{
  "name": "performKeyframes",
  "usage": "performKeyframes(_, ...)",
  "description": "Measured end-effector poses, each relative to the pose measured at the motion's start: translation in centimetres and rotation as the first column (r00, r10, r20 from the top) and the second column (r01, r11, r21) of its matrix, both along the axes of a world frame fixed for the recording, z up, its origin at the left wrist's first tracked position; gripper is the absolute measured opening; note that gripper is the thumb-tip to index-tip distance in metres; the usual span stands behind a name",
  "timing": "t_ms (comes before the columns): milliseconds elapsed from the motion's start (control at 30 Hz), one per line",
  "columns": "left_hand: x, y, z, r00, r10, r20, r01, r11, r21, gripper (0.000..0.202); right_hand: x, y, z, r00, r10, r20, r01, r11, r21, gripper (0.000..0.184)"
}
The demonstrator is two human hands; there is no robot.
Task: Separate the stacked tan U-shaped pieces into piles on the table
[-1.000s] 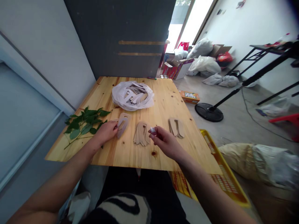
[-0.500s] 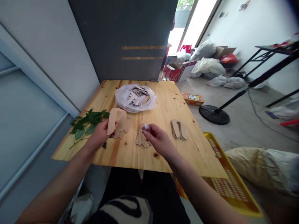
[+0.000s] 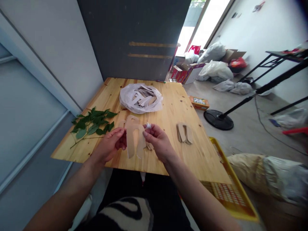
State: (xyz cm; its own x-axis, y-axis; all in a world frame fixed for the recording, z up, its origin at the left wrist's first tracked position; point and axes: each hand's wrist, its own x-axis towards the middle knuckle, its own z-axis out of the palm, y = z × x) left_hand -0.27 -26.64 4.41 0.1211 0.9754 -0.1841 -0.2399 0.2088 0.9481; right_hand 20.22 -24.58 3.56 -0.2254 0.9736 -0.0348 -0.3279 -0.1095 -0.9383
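A beige U-shaped cutout [image 3: 130, 142] hangs upright between my two hands, its rounded end up and its two legs pointing down. My left hand [image 3: 109, 146] is closed on its left edge. My right hand [image 3: 157, 141] pinches the right edge between thumb and fingers, and a small white wad or wrapping [image 3: 148, 125] shows at the index fingertip. Just behind the held piece lie similar cutouts [image 3: 131, 118], partly hidden by it. A stack of U-shaped cutouts [image 3: 184, 133] lies to the right on the wooden table [image 3: 170, 106].
Toward the back of the table sits a white plastic bag [image 3: 125, 101] full of pale cutouts. Leafy green sprigs [image 3: 92, 122] lie at the left. On the floor to the right are a yellow crate [image 3: 222, 157], a stand with a round black base [image 3: 218, 119] and a sack [image 3: 251, 168].
My left hand has brought the cutout right and down, in front of the other pieces. My right hand, previously apart from it, now grips its right edge. The view has shifted slightly.
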Motion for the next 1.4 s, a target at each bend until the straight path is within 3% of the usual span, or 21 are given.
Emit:
performKeyframes(67, 0.1, 0.0, 0.3, 0.992, 0.018, 0.126, -0.011, 0.998, -0.054, 0.034, 0.0, -0.2, 0.1, 0.998, 0.031, -0.049, -0.033, 0.998, -0.051, 0.038)
performKeyframes(300, 1.2, -0.3, 0.1, 0.952, 0.035, 0.303, -0.003, 0.995, -0.104, 0.044, -0.8, -0.9, 0.3, 0.989, 0.077, -0.127, -0.097, 0.982, -0.163, 0.04)
performKeyframes(533, 1.7, -0.9, -1.6, 0.928, 0.129, 0.349, -0.057, 0.977, -0.207, 0.03, -1.0, -1.8, 0.3, 0.998, 0.03, -0.061, -0.037, 0.991, -0.125, 0.04)
performKeyframes(700, 2.3, -1.6, -2.5, 0.914, 0.129, 0.385, -0.028, 0.966, -0.256, 0.019, -1.0, -2.8, -0.5, 0.998, -0.052, -0.017, 0.051, 0.997, -0.063, 0.036)
performKeyframes(867, 2.3, -2.4, -3.2, 0.956, 0.12, 0.267, -0.062, 0.974, -0.217, 0.025, -0.1, -4.1, -1.3, 0.996, -0.083, 0.037, 0.085, 0.994, -0.062, 0.034)
performKeyframes(967, 0.6, -1.0, -3.4, 0.996, 0.08, -0.047, -0.082, 0.996, -0.033, 0.033, 0.9, -4.5, -1.3, 0.996, -0.091, 0.024, 0.093, 0.993, -0.071, 0.034)
performKeyframes(1000, -0.3, 0.0, -3.4, 0.971, 0.078, -0.225, -0.068, 0.996, 0.052, 0.032, 1.3, -4.5, -1.1, 0.996, -0.092, 0.008, 0.092, 0.993, -0.08, 0.034)
performKeyframes(1033, -1.2, 1.2, -3.3, 0.9, 0.114, -0.42, -0.06, 0.988, 0.14, 0.03, 1.6, -4.4, -0.9, 0.996, -0.093, -0.009, 0.091, 0.992, -0.09, 0.034)
performKeyframes(1067, -2.1, 2.6, -3.2, 0.778, 0.144, -0.611, -0.022, 0.979, 0.203, 0.029, 2.0, -4.2, -0.7, 0.995, -0.094, -0.023, 0.091, 0.991, -0.096, 0.034)
performKeyframes(1133, -3.4, 5.7, -2.7, 0.386, 0.183, -0.904, 0.072, 0.971, 0.227, 0.026, 2.5, -3.6, -0.1, 0.995, -0.095, -0.033, 0.092, 0.992, -0.092, 0.034)
performKeyframes(1167, -3.8, 7.2, -2.5, 0.318, 0.183, -0.93, 0.072, 0.974, 0.216, 0.023, 2.6, -3.4, 0.2, 0.995, -0.099, -0.029, 0.096, 0.992, -0.082, 0.034)
performKeyframes(1233, -3.8, 9.9, -2.2, 0.255, 0.164, -0.953, 0.078, 0.979, 0.189, 0.02, 2.8, -2.8, 0.6, 0.994, -0.107, -0.014, 0.106, 0.993, -0.058, 0.034)
performKeyframes(1400, -1.2, 14.2, -2.7, 0.246, 0.094, -0.965, 0.154, 0.979, 0.134, 0.021, 2.8, -2.2, 0.4, 0.994, -0.105, 0.002, 0.105, 0.993, -0.053, 0.033)
